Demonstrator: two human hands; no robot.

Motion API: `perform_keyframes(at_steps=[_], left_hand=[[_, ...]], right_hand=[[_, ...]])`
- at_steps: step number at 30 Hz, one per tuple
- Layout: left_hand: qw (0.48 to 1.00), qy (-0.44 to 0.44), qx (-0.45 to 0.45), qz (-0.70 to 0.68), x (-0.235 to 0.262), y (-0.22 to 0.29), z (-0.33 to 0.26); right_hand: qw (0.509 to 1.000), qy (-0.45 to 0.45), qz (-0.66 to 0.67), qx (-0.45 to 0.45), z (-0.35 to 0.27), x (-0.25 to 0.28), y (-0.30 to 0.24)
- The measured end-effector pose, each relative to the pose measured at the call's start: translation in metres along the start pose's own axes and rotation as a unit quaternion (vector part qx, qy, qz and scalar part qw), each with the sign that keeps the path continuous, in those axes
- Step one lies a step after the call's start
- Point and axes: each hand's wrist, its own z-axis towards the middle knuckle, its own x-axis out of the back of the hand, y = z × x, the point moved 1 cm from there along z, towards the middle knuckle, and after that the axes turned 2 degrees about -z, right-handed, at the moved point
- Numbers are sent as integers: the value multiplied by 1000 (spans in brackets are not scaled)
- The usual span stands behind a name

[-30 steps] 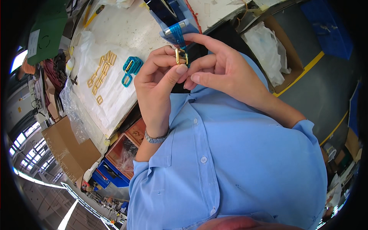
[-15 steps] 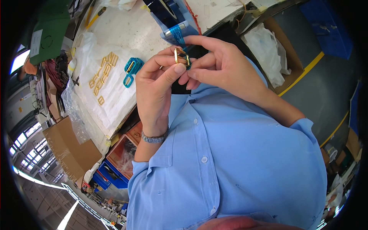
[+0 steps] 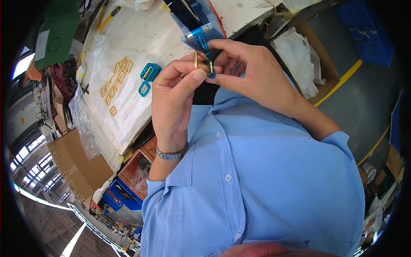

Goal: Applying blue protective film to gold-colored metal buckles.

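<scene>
My left hand (image 3: 177, 92) pinches a gold metal slide buckle (image 3: 197, 61) between thumb and fingertips. Blue film (image 3: 211, 73) covers part of the buckle's right side. There my right hand (image 3: 250, 70) has its thumb and a finger closed on the film, its other fingers curled behind; the exact grip is partly hidden. More blue tape strips (image 3: 199, 37) hang from a metal bar on a blue tape dispenser (image 3: 182, 17) just beyond the hands. Left of them, several bare gold buckles (image 3: 116, 83) lie in rows, next to a cluster of teal-wrapped buckles (image 3: 150, 72).
A white sheet (image 3: 128, 113) lies under the buckles on the worktable (image 3: 147, 32). A yellow-handled tool (image 3: 109, 18) lies at the far left. Right of the table stands a cardboard box (image 3: 327, 83) with a white plastic bag. Below the table's left edge are reddish bins (image 3: 136, 171).
My right hand's fingers have shifted up and opened out a little behind the buckle, with the thumb now nearer its lower end. The left hand holds the buckle almost unmoved.
</scene>
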Motion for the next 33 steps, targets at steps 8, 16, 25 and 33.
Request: perform_keyframes(at_steps=[8, 16, 25, 33], left_hand=[[997, -30, 43, -49, 3, 7, 5], [976, -66, 185, -89, 29, 14, 27], [965, -7, 238, -111, 1, 34, 31], [988, -45, 122, 82, 2, 27, 14]], right_hand=[[998, 18, 7, 56, 8, -4, 10], [990, 35, 118, 73, 16, -14, 7], [983, 71, 168, 9, 15, -19, -3], [982, 52, 182, -1, 14, -17, 0]])
